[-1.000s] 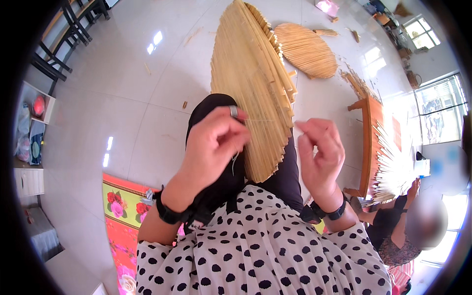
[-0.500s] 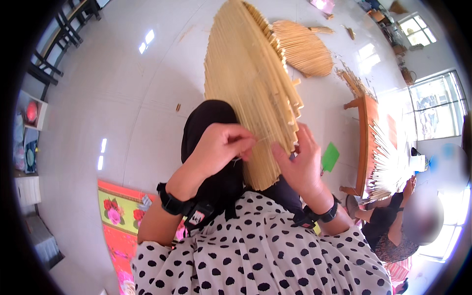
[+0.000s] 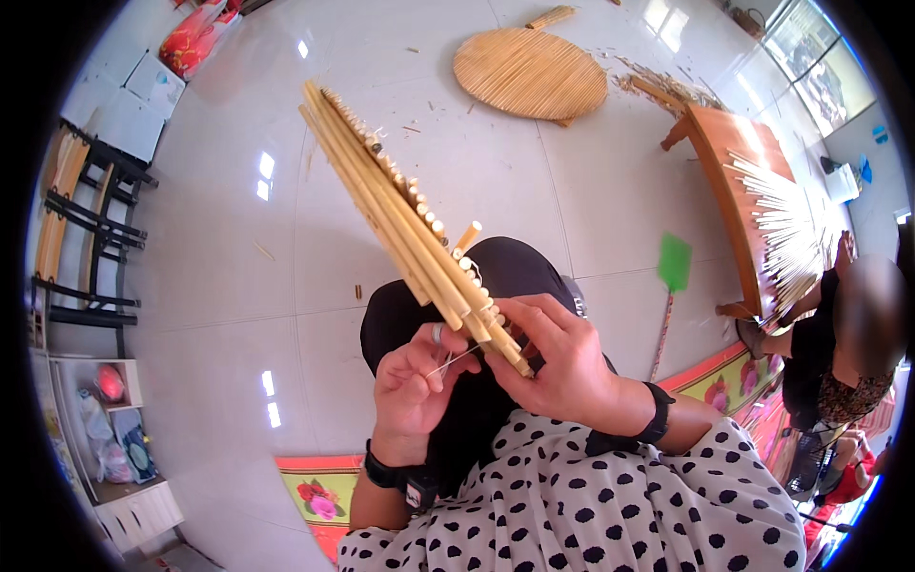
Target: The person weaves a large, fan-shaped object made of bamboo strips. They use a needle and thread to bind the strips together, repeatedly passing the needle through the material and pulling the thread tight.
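A thick mat of straw-coloured sticks point(image 3: 386, 214), laid side by side, is tilted on its edge above my black-clad knees. Its rounded stick ends face up and to the right. My right hand point(image 3: 558, 357) grips its near end, with the thumb below and the fingers over the edge. Just left of that end, my left hand point(image 3: 408, 386) has its fingers pinched together on a thin white thread point(image 3: 448, 362), which runs up to the sticks. One short stick point(image 3: 468, 235) juts out beyond the others. Whether a needle is on the thread cannot be made out.
A round stick mat point(image 3: 529, 74) lies on the tiled floor ahead, near scattered scraps. At right, a wooden table point(image 3: 710, 157) bears loose pale sticks point(image 3: 791, 229), with a co-worker point(image 3: 810, 353) beside it. A green fly swatter point(image 3: 674, 262) lies nearer. Black-legged stools point(image 3: 95, 214) stand left.
The mat has turned from showing its broad face to nearly edge-on, and its far end has swung left and lower. Both hands have moved lower; the head view has shifted.
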Motion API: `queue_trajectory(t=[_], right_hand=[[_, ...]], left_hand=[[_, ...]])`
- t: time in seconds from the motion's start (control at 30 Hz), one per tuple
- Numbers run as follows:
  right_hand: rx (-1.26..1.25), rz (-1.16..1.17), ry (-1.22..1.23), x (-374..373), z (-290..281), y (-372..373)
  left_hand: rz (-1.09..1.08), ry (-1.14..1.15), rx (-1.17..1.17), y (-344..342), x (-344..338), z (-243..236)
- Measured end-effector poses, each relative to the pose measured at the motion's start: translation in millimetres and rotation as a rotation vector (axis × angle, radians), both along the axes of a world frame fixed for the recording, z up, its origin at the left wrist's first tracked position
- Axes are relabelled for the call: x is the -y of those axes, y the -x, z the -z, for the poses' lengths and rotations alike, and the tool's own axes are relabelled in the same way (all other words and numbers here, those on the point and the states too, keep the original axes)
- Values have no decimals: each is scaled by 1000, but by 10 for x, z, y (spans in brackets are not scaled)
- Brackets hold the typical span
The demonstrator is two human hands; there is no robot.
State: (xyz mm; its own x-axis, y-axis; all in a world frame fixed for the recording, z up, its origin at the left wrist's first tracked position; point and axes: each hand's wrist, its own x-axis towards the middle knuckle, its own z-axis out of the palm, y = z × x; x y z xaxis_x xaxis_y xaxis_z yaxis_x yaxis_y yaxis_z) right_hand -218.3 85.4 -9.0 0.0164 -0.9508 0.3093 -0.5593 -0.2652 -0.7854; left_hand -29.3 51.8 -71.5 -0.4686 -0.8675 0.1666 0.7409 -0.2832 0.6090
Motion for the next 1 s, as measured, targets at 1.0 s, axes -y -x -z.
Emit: queue_trajectory(t=[1.0], right_hand=[[-165,26,-24,-7,-68,-65]], left_hand=[[-346,454,750,-376,284,-545]])
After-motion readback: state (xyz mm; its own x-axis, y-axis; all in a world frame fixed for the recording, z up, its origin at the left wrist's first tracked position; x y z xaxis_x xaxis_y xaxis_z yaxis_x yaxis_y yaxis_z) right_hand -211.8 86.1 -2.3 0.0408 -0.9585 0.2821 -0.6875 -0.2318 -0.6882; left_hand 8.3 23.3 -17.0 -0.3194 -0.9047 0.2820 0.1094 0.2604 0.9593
